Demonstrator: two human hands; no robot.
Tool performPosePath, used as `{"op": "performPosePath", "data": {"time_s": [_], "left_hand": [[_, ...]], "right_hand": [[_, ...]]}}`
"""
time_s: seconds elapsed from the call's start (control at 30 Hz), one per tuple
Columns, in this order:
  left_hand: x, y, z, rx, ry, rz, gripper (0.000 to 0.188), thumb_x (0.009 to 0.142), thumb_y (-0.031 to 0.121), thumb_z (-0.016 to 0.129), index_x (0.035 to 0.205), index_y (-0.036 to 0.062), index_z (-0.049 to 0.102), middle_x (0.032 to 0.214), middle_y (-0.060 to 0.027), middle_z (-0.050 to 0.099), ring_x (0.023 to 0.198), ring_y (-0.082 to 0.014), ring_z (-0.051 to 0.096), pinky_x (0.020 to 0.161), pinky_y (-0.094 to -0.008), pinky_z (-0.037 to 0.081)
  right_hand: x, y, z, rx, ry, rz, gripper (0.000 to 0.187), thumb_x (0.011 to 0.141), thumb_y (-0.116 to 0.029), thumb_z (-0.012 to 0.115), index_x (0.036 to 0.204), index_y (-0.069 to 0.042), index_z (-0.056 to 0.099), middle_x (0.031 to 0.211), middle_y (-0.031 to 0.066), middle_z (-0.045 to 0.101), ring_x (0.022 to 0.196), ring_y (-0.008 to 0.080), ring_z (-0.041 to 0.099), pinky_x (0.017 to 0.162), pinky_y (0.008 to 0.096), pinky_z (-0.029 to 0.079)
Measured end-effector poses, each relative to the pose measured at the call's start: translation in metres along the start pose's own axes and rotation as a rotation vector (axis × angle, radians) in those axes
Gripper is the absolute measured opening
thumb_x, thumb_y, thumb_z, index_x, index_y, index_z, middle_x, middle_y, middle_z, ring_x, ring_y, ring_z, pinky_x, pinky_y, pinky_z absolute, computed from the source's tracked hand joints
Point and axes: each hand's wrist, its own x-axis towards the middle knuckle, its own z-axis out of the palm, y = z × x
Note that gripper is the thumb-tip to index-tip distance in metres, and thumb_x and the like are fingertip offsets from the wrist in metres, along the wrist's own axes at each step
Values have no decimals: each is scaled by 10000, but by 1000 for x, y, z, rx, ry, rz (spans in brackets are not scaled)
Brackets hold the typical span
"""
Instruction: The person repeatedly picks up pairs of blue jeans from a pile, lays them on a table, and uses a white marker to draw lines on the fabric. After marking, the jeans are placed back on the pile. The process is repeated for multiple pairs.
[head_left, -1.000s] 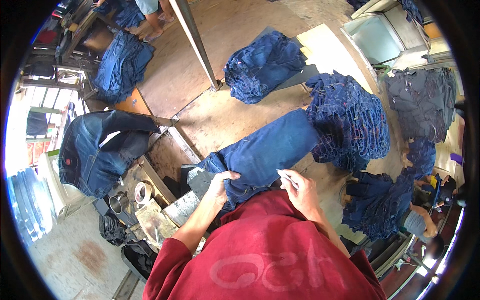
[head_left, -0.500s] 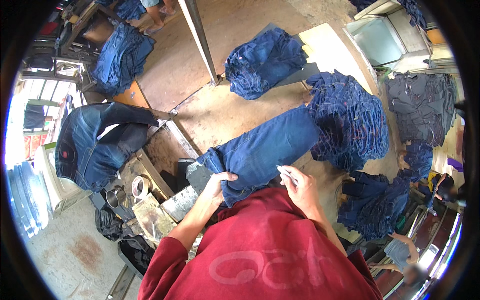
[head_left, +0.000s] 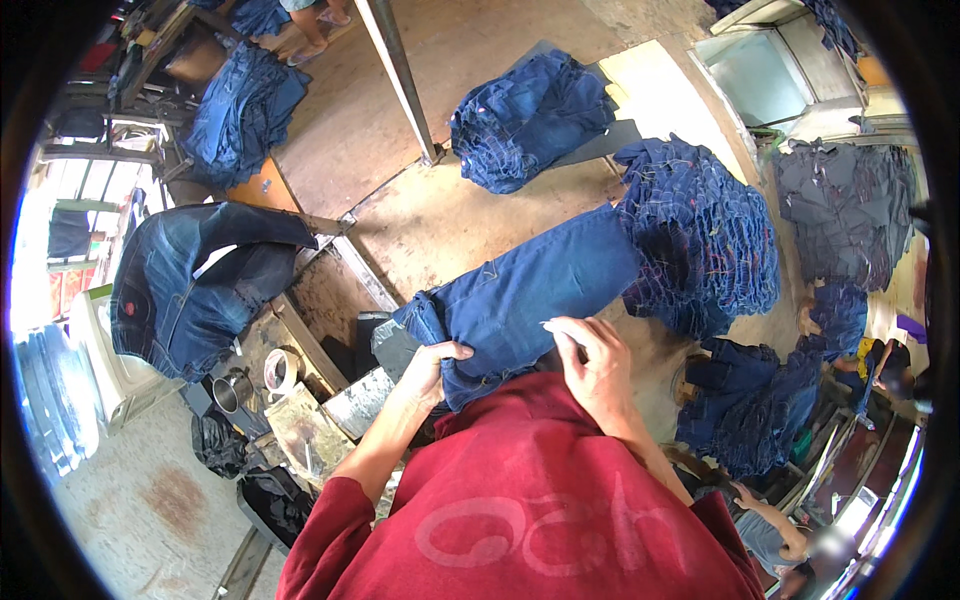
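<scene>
A folded pair of blue jeans [head_left: 540, 275] lies across in front of me. Its bunched end is at my left hand [head_left: 428, 372], whose thumb is on top of the cloth with the fingers closed underneath. Just above the near edge of the jeans, my right hand [head_left: 597, 365] is closed in a pinch. A small whitish tip shows at its fingertips; the rest of that thing is hidden. To the right, the far end of the jeans meets a tall stack of denim pieces [head_left: 700, 240] with frayed, thready edges.
Another denim pile [head_left: 535, 120] lies ahead, beside a metal post [head_left: 400, 85]. At left, dark jeans [head_left: 200, 290] drape near a tape roll [head_left: 283, 370] and a metal cup [head_left: 232, 390]. Grey garments [head_left: 845, 215] are stacked far right. Another person [head_left: 775, 525] is at lower right.
My right hand has turned and moved slightly up and left, so the whitish thing in it is now mostly covered. My left hand keeps its hold. The person at lower right has shifted.
</scene>
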Motion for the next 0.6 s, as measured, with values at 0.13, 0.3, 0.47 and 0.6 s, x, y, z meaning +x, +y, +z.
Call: {"op": "performPosePath", "data": {"time_s": [0.13,0.3,0.47,0.6], "left_hand": [[-5,3,-5,115,36,3,239,869,-25,685,1089,-105,735,1018,-204,794,861,-300,795,806,-432,692],[0,-2,-17,140,47,72,234,864,-66,704,1092,-102,743,1008,-187,796,844,-285,795,796,-420,690],[3,-8,-15,121,13,129,308,839,-94,713,1145,-105,745,1036,-190,802,892,-296,801,839,-428,685],[0,-9,-8,134,8,156,381,814,-106,713,1194,-102,738,1080,-196,805,934,-303,802,891,-442,677]], "right_hand": [[14,-23,18,4,-66,-28,93,950,-118,815,905,-97,737,834,44,741,694,277,672,644,416,547],[18,-38,33,-129,-120,-90,129,967,-194,798,879,-128,730,819,46,739,709,295,689,637,418,567],[25,-32,27,-419,-125,29,152,965,-239,800,872,-138,735,824,65,750,735,307,711,639,436,573],[30,-30,23,-143,-233,-46,182,968,-250,801,848,-129,736,777,83,731,717,319,710,637,445,563]]}}
